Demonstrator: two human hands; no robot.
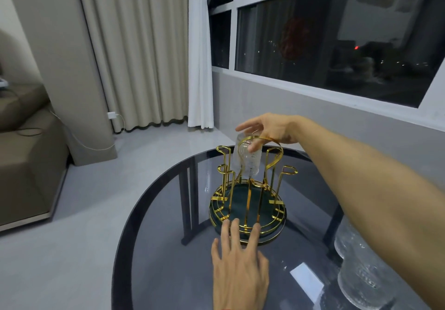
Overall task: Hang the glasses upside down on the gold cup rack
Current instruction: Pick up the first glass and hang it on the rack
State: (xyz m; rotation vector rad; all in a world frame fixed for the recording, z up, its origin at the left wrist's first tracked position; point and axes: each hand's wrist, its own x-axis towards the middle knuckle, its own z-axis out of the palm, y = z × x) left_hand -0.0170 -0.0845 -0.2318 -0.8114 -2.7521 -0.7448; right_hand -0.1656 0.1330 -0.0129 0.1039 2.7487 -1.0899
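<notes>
Your right hand gripped the textured glass by its upturned base, mouth down, at the far side of the gold cup rack, over a prong. Your left hand lay flat and unclenched, fingertips on the rack's near rim, steadying it. The glass appeared rigid, breakable and likely slick; holding it around the base seemed soundest. More glasses waited near right on the dark glass table, a hard surface. A window and curtains stood beyond.
</notes>
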